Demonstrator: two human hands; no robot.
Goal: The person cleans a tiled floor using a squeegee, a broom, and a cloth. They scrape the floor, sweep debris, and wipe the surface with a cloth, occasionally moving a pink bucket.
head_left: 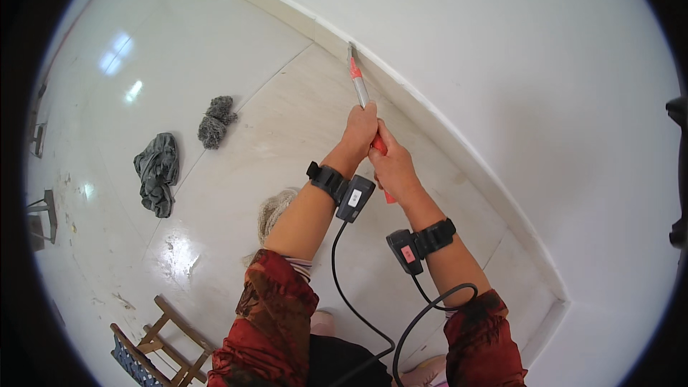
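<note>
A long-handled scraper with a silver shaft and red grip slants up and away from me. Both hands are wrapped around it. My left hand holds the upper part, just below the bare metal shaft. Lower down, my right hand grips the red handle, whose end shows below the palm. The scraper's narrow head reaches the top edge of the beige tile skirting, where it meets the white wall. How firmly the blade touches there is too small to tell.
Grey steel wool and a crumpled dark grey cloth lie on the glossy tile floor. A beige knitted rag is partly behind my left forearm. A wooden folding stool stands lower left. Black cables hang from my wrist-strapped devices.
</note>
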